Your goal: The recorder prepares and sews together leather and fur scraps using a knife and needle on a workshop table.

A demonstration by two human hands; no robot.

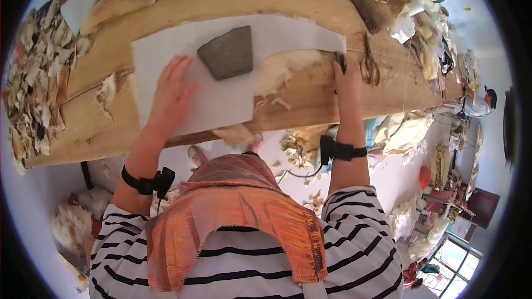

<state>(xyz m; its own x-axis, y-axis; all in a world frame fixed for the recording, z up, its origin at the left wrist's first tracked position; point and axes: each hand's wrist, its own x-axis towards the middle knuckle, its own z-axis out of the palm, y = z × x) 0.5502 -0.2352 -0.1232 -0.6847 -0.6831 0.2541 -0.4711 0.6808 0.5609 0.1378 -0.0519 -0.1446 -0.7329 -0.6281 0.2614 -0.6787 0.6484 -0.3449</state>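
Left hand [169, 94] flat, open, pressing white sheet [183, 61] on worktop [310, 99]; right hand [346, 80] closed on dark tool [340, 61] at sheet's right edge; cut seemingly just starting.

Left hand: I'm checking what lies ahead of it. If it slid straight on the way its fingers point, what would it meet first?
The left hand lies flat on the white sheet, fingers pointing up the board. Bare sheet, then probably the sheet's far edge; the grey stone-like weight sits just right of that line.
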